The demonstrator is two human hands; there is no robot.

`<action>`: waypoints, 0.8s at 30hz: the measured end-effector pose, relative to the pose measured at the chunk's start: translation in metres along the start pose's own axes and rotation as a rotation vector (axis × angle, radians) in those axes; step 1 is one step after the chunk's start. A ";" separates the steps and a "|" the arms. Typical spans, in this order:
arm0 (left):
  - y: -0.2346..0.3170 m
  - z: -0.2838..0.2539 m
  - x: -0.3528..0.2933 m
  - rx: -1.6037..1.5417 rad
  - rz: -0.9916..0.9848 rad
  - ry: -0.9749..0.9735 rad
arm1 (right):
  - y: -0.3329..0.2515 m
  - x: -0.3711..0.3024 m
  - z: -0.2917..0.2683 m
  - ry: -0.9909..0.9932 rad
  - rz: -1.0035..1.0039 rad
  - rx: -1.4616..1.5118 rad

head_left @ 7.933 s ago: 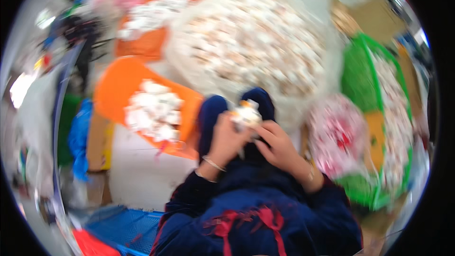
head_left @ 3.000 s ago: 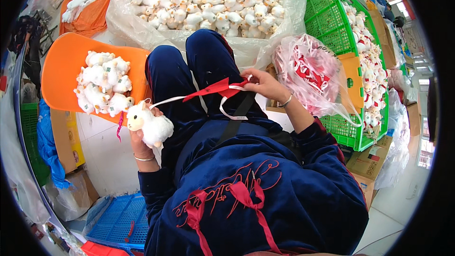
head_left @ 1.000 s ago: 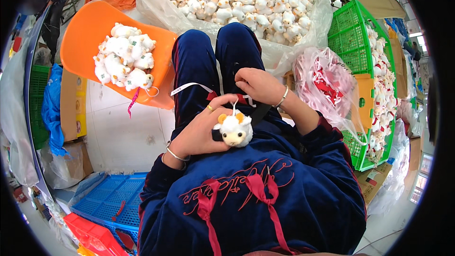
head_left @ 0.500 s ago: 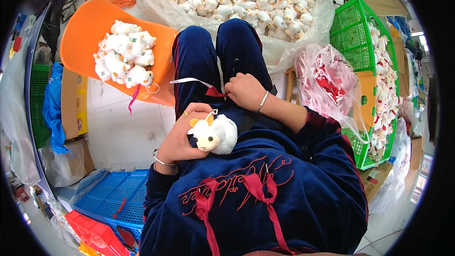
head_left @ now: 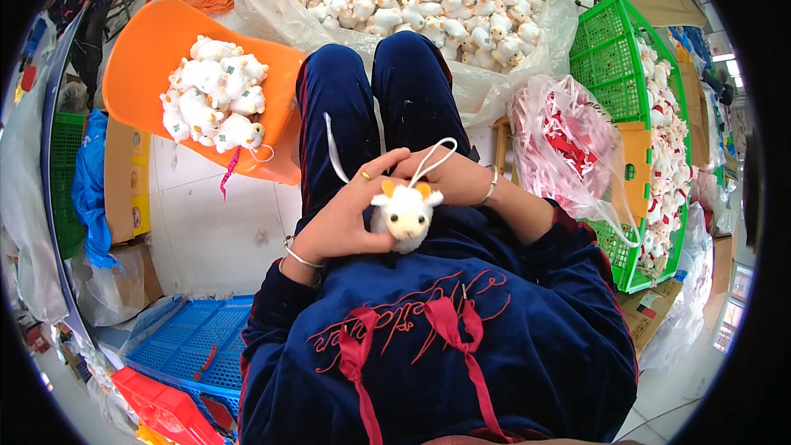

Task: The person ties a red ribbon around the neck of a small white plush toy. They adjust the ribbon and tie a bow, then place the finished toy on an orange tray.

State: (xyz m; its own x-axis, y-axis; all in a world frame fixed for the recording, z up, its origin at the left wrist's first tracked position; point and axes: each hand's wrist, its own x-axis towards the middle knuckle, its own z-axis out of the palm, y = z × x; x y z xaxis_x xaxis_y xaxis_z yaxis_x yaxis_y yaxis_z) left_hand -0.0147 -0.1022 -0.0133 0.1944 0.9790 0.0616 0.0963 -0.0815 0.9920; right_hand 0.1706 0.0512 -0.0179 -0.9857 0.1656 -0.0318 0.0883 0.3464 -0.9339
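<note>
Both hands in lap: left hand point(head_left: 342, 218) grasps white plush toy point(head_left: 404, 213); right hand point(head_left: 441, 177) pinches its white loop point(head_left: 434, 152), 12 o'clock of toy.

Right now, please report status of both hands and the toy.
Left hand cups plush toy. Right hand behind it, at white loop. Nothing in the way.

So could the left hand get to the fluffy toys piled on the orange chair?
Probably yes. The left hand is holding the small white plush toy in the lap, and the orange chair with its pile of toys stands on that same side, with nothing visible between them but bare floor.
</note>
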 end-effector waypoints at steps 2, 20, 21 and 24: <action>-0.003 0.004 -0.001 -0.119 -0.047 0.073 | 0.003 -0.004 0.000 -0.008 -0.024 0.037; -0.020 -0.010 -0.017 -0.107 -0.335 0.077 | 0.002 0.000 0.007 0.056 0.065 -0.203; -0.020 -0.011 -0.017 -0.150 -0.405 0.060 | 0.001 0.001 0.007 0.060 0.070 -0.219; -0.024 -0.015 -0.016 -0.251 -0.505 0.058 | 0.000 0.005 0.005 0.068 0.098 -0.243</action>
State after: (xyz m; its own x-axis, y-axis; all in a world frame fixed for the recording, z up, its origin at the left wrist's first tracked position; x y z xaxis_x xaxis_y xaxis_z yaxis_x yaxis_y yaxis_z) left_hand -0.0346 -0.1130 -0.0362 0.1299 0.8943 -0.4283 -0.0734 0.4394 0.8953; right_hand 0.1649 0.0471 -0.0195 -0.9596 0.2680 -0.0861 0.2228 0.5359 -0.8144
